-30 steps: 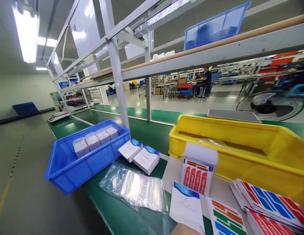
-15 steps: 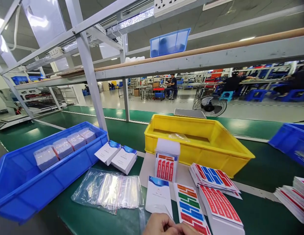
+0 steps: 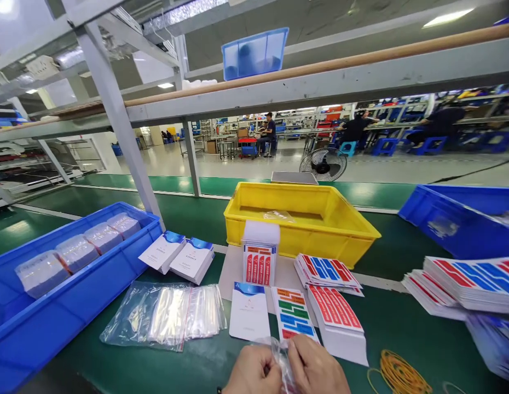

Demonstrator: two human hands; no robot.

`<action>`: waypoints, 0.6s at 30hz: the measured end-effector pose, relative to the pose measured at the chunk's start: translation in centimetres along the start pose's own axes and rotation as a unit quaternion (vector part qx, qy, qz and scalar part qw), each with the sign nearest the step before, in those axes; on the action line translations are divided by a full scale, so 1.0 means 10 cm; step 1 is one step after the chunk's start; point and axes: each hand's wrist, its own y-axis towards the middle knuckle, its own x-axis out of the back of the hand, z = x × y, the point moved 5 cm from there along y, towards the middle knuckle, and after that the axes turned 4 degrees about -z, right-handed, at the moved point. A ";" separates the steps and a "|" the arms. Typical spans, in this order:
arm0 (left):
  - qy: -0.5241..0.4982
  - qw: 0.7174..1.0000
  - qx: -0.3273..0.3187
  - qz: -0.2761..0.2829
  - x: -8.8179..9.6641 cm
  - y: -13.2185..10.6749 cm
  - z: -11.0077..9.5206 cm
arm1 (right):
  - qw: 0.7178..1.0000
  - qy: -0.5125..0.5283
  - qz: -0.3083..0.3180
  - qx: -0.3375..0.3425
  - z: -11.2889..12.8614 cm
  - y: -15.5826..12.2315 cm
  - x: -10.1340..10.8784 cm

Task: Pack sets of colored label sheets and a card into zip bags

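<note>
My left hand [image 3: 254,371] and my right hand [image 3: 316,365] are close together at the bottom middle, fingers closed on a clear plastic bag [image 3: 282,365] between them. Just beyond them lies a white card with a blue top [image 3: 249,313]. To its right is a sheet of coloured stickers [image 3: 294,314], partly behind my right hand. A stack of red sticker sheets [image 3: 336,314] sits further right, with red and blue sticker sheets [image 3: 329,272] behind it. Sticker sheets stand upright in a white holder [image 3: 260,232]. A pile of clear zip bags [image 3: 170,317] lies to the left.
Two stacks of booklets [image 3: 191,258] lie beside a blue bin [image 3: 102,293] holding wrapped bundles. A yellow bin [image 3: 307,241] stands behind, another blue bin [image 3: 463,219] at right. More sticker sheets [image 3: 476,282] and yellow rubber bands [image 3: 400,375] are at right. A shelf beam [image 3: 299,87] crosses above.
The view has turned right and down, bringing the rubber bands and more of the right-hand stacks into sight. Both hands show more fully, with the clear bag now visible between them.
</note>
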 end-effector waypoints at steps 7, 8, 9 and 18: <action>-0.076 0.997 0.006 -0.022 0.21 0.06 0.08 | 0.993 0.032 0.025 0.113 0.31 0.05 0.09; -0.074 0.997 0.000 -0.023 0.26 0.04 0.06 | 0.992 0.037 0.039 0.114 0.33 0.04 0.09; -0.063 0.997 -0.023 -0.033 0.34 0.01 0.02 | 0.992 0.048 0.048 0.109 0.33 0.04 0.09; 0.254 0.902 -0.330 0.110 0.67 -0.47 -0.51 | 0.924 0.242 0.295 -0.025 0.34 0.12 0.32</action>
